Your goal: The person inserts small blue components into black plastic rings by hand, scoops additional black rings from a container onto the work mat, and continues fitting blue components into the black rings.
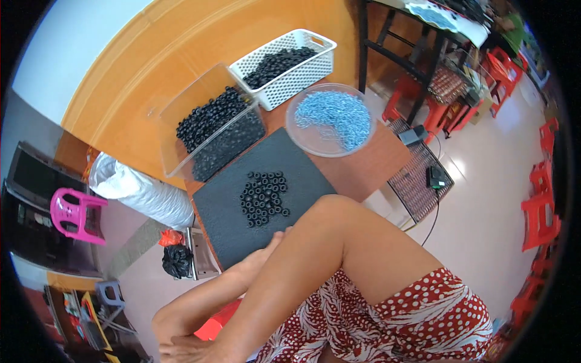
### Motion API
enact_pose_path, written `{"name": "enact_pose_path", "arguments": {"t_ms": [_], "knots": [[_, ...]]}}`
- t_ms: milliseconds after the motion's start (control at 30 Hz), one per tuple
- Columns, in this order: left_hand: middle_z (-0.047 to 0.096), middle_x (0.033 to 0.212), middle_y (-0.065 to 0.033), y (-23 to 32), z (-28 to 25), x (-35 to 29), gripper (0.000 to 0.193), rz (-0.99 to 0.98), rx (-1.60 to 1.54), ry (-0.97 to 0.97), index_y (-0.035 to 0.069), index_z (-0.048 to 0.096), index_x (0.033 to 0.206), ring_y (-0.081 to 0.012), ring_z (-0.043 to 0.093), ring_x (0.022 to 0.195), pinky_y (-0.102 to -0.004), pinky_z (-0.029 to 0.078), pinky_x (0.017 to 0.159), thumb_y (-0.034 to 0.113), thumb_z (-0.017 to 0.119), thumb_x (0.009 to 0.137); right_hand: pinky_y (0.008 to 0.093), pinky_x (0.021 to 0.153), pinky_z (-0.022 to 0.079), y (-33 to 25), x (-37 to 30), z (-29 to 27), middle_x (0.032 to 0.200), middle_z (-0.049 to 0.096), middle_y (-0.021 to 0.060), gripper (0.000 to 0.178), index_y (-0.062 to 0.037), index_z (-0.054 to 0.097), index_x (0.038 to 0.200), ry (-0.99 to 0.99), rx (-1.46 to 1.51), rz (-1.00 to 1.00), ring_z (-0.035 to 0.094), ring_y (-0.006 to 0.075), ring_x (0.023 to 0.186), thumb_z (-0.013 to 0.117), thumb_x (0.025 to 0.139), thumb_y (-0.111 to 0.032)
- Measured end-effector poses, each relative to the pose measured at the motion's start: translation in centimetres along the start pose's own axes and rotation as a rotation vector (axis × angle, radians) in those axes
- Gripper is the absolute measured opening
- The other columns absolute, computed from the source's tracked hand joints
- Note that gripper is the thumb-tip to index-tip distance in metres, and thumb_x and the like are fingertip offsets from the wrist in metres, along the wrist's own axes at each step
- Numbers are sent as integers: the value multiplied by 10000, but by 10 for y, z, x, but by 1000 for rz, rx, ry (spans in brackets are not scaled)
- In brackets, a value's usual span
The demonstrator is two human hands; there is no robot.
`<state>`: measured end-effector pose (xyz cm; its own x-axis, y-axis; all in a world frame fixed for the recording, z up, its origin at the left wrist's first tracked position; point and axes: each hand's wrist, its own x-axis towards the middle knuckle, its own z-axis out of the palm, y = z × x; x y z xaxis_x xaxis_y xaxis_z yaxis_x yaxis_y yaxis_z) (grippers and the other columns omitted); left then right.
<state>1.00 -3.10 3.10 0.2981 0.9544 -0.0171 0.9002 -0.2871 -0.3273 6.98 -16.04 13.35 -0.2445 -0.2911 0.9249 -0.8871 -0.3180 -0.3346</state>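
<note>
My right arm is bent across the view, its elbow lifted over the near corner of a dark grey board. My right hand (186,349) lies against my left elbow at the lower left, fingers stretched along the skin and holding nothing; the lower edge cuts it off. My left forearm rests along the board's near edge. Behind the right forearm, my left hand (277,238) is mostly hidden, with only a small part showing. Several small black ring-shaped pieces (263,198) lie in a loose patch on the dark grey board (225,241), just beyond that hand.
Behind the board stand a clear bin (172,158) and a white perforated basket (301,77), both holding black pieces. A round clear dish (308,144) holds thin light-blue pieces. A white sack (145,196) and pink chair (74,213) are left; red stools (540,221) are right.
</note>
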Motion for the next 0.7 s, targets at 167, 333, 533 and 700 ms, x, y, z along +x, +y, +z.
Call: {"name": "enact_pose_path", "arguments": {"t_ms": [167, 333, 533, 700], "knots": [[503, 1228, -273, -34, -46, -64, 537, 108, 312, -70, -123, 496, 1177, -384, 514, 1116, -443, 446, 904, 244, 469, 788, 421, 582, 342, -48, -8, -9, 657, 433, 135, 381, -62, 460, 612, 114, -32, -100, 450, 301, 627, 628, 606, -404], [487, 1224, -312, -29, -68, -64, 544, 63, 258, -117, -137, 486, 1182, -401, 508, 1124, -440, 438, 921, 241, 461, 791, 426, 571, 343, 0, 54, 8, 648, 440, 140, 368, -54, 459, 609, 105, 31, -151, 451, 307, 614, 628, 607, -381], [512, 1183, -317, -50, -71, -84, 474, 44, 349, -145, -107, 518, 1140, -410, 537, 1075, -465, 451, 888, 228, 473, 808, 432, 558, 344, -15, 36, 8, 636, 449, 147, 353, -45, 457, 605, 93, 115, -167, 452, 314, 598, 629, 607, -354], [534, 1143, -314, -55, -82, -99, 398, -82, 322, -137, -87, 544, 1100, -405, 554, 1047, -472, 460, 873, 176, 488, 806, 437, 548, 344, -86, -11, 10, 626, 456, 152, 341, -37, 456, 601, 74, 228, -200, 453, 319, 584, 629, 608, -331]]}}
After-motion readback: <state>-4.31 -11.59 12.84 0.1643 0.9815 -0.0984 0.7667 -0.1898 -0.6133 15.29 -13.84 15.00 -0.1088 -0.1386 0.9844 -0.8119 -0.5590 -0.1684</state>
